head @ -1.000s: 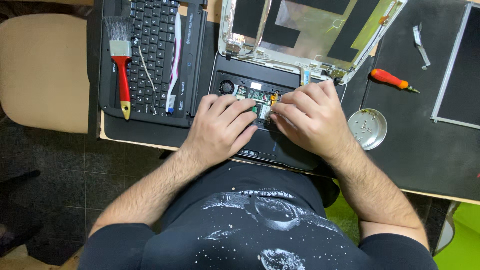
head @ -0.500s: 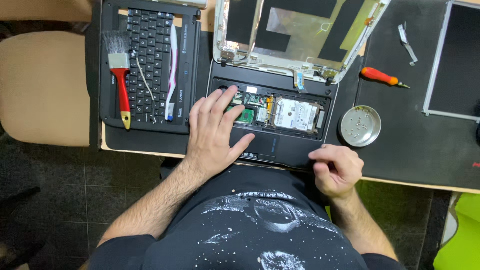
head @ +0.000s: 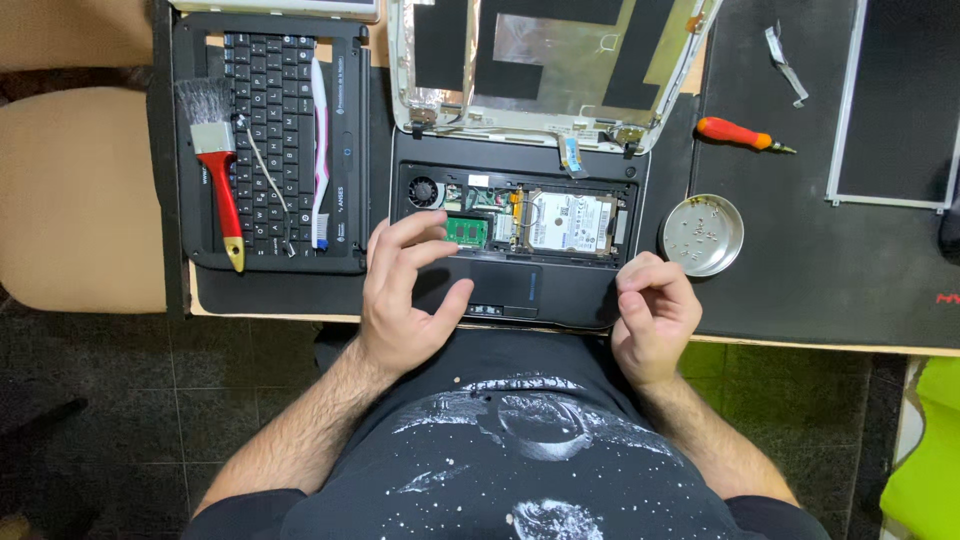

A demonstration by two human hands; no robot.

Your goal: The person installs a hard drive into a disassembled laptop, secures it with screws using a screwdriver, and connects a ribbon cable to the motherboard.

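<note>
— Head view now: my left hand [head: 405, 290] lies flat on the open laptop base [head: 515, 240], fingers spread and gripping nothing, their tips beside the green memory module [head: 466, 230].

— And the right?

— My right hand [head: 652, 315] sits at the base's near right corner, fingers curled in toward the thumb; whether something is pinched there, I cannot tell. Just beyond it stands the round metal dish [head: 702, 235] with small screws.

— Tools?

— An orange-handled screwdriver [head: 742, 134] lies on the black mat [head: 800, 290], well apart from both hands. The red-handled brush [head: 217, 170] rests on the detached keyboard [head: 268, 140], far left.
</note>
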